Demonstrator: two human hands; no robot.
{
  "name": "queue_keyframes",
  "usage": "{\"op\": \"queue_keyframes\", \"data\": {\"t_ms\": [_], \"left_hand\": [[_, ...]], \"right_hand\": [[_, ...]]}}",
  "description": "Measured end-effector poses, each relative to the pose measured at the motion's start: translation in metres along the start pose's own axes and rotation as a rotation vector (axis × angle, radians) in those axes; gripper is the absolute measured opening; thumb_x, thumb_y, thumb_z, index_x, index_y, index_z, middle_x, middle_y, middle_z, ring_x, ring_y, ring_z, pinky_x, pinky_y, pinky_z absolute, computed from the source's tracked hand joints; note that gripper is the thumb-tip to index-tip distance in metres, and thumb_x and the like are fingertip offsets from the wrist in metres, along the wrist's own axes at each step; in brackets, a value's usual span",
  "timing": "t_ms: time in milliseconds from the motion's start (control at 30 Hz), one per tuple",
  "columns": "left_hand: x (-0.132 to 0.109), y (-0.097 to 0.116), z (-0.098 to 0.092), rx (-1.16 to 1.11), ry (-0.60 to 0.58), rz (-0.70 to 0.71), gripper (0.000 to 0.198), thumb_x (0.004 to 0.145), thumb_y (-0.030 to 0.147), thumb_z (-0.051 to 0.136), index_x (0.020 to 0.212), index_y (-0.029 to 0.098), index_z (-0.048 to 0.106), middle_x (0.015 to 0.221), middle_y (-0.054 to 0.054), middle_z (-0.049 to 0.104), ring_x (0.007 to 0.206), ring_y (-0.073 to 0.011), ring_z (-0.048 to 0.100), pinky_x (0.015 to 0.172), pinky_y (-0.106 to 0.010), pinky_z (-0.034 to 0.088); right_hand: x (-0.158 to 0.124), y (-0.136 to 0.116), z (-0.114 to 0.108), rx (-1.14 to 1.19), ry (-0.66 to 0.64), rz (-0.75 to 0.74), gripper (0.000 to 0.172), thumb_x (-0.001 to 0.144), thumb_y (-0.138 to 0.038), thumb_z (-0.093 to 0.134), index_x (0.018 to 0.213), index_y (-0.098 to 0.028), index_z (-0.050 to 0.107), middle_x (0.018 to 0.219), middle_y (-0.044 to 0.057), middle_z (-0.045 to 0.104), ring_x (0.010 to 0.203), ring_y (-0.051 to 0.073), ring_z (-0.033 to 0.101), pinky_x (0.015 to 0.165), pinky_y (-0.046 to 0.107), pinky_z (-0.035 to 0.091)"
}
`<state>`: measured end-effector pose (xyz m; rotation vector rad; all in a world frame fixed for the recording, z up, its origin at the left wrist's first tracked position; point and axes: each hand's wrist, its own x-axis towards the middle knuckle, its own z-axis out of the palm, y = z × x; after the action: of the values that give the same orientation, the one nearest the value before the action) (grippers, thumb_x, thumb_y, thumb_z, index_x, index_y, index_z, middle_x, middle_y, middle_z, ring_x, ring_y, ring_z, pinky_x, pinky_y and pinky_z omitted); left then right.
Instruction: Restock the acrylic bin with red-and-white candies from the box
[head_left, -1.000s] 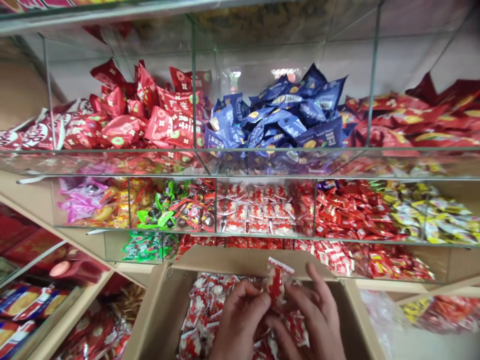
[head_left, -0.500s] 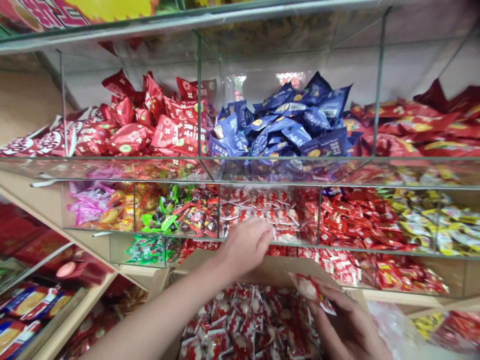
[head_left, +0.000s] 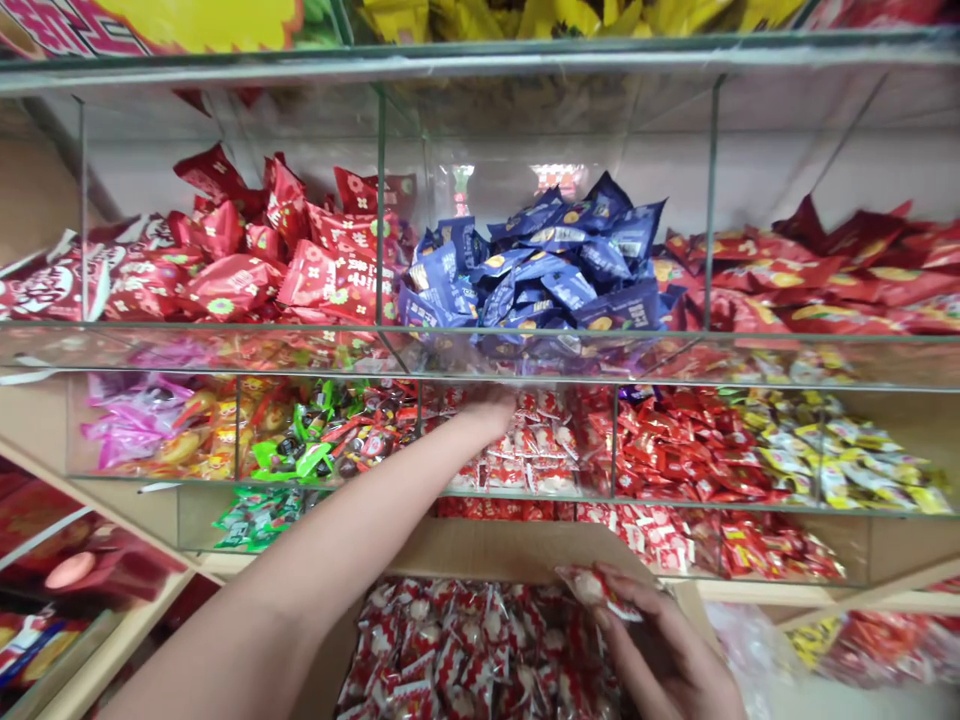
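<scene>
My left hand (head_left: 491, 412) reaches into the middle glass compartment, above rows of red-and-white wrapped candies (head_left: 536, 440). Its fingers are hidden behind the shelf edge and blurred, so what they hold cannot be made out. Lower down, my right hand (head_left: 667, 645) pinches one small wrapped candy (head_left: 592, 590) in clear, red and white film. That hand is over the right side of a cardboard box (head_left: 517, 548), which is full of the same kind of wrapped candies (head_left: 457, 650).
Glass dividers separate the compartments. Above lie blue packets (head_left: 555, 265), with red packets (head_left: 240, 260) to their left. Red wrapped sweets (head_left: 690, 450) fill the bin right of my left hand. A glass shelf edge (head_left: 480, 355) runs just above that hand.
My left hand has moved up and deeper into the middle compartment, its fingers passing out of sight. My right hand still holds the candy over the box. The view has shifted slightly.
</scene>
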<state>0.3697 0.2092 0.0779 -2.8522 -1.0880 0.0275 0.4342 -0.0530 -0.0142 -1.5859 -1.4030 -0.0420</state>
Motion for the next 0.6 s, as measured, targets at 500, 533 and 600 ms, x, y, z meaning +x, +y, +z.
{"op": "queue_keyframes", "data": {"t_ms": [500,533,600], "left_hand": [[-0.006,0.012,-0.006,-0.170,0.053,0.023,0.047,0.085,0.019,0.037,0.127,0.041,0.032,0.127,0.003,0.046,0.116,-0.0218,0.040,0.098,-0.039,0.027],[-0.005,0.013,-0.007,-0.191,0.045,0.024,0.045,0.086,0.021,0.038,0.125,0.041,0.034,0.128,0.003,0.045,0.118,-0.0216,0.038,0.099,-0.039,0.026],[-0.003,0.015,-0.009,-0.237,0.029,0.004,0.039,0.085,0.024,0.042,0.122,0.035,0.042,0.129,0.001,0.045,0.119,-0.0232,0.037,0.099,-0.038,0.026]], "right_hand": [[0.096,-0.019,0.027,-0.429,-0.149,-0.254,0.008,0.080,-0.013,0.044,0.080,-0.015,0.051,0.097,0.013,0.059,0.087,0.022,0.052,0.077,0.035,0.045],[0.099,-0.020,0.030,-0.475,-0.155,-0.254,0.007,0.080,-0.012,0.044,0.078,-0.015,0.051,0.098,0.014,0.058,0.089,0.022,0.052,0.078,0.035,0.045],[0.108,-0.023,0.033,-0.584,-0.158,-0.241,0.009,0.079,-0.010,0.044,0.076,-0.014,0.051,0.101,0.016,0.057,0.092,0.023,0.051,0.080,0.035,0.044]]}}
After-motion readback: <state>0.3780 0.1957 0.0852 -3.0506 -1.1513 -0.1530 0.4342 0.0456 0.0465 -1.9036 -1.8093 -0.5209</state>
